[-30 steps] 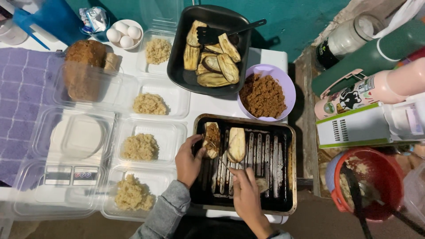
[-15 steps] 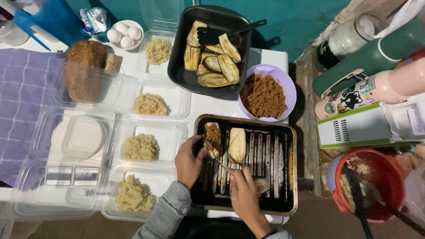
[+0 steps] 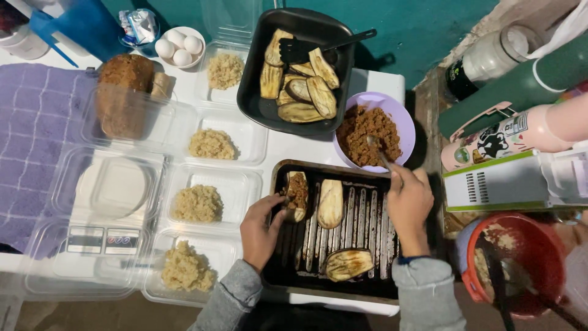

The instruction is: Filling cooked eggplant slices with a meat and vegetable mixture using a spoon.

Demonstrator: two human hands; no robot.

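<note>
Low in the frame's middle, the left hand [image 3: 262,228] rests half-curled at the ridged baking tray's [image 3: 334,277] left rim, fingertips touching a filled eggplant slice [image 3: 297,195]. The right hand [image 3: 409,207] is closed around a spoon [image 3: 378,154] whose bowl dips into the brown mince in the purple bowl [image 3: 401,119], just above the tray on the counter [image 3: 288,147]

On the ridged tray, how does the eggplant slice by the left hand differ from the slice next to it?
The left slice carries brown filling; the middle slice is bare and pale. The left hand touches the left slice; nothing touches the middle slice. Both lie lengthwise on the ridged tray.
</note>
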